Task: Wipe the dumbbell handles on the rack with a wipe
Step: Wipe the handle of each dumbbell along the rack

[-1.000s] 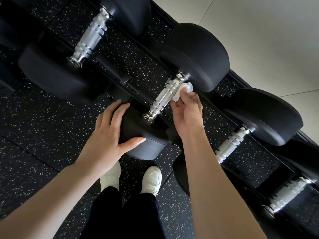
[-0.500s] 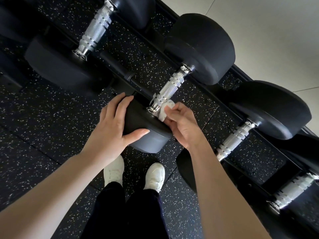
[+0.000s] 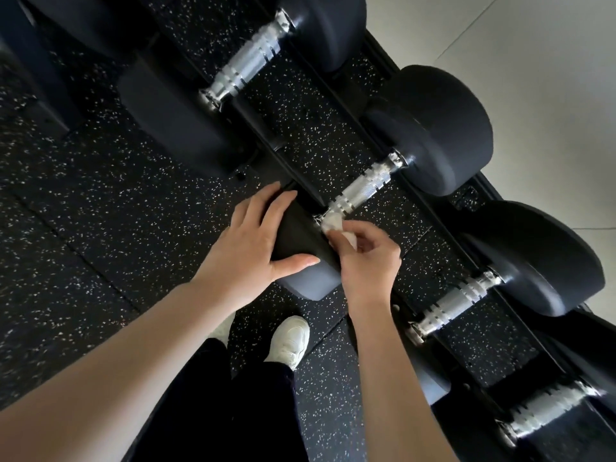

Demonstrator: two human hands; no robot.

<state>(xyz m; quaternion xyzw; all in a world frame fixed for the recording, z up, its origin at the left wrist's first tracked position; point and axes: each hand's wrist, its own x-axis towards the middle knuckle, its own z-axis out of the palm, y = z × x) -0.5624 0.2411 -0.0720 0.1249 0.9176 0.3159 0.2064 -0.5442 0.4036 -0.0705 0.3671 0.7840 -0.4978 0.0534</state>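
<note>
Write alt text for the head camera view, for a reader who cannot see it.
A person's right hand pinches a white wipe against the near end of a dumbbell's knurled metal handle, while the left hand rests on that dumbbell's near black head. More dumbbells sit alongside on the rack.

Four dumbbells lie on the rack, each showing one knurled metal handle: one far left, one in the middle, one to the right and one near right. There are two hands, left and right, one white wipe, and two white shoes.
</note>
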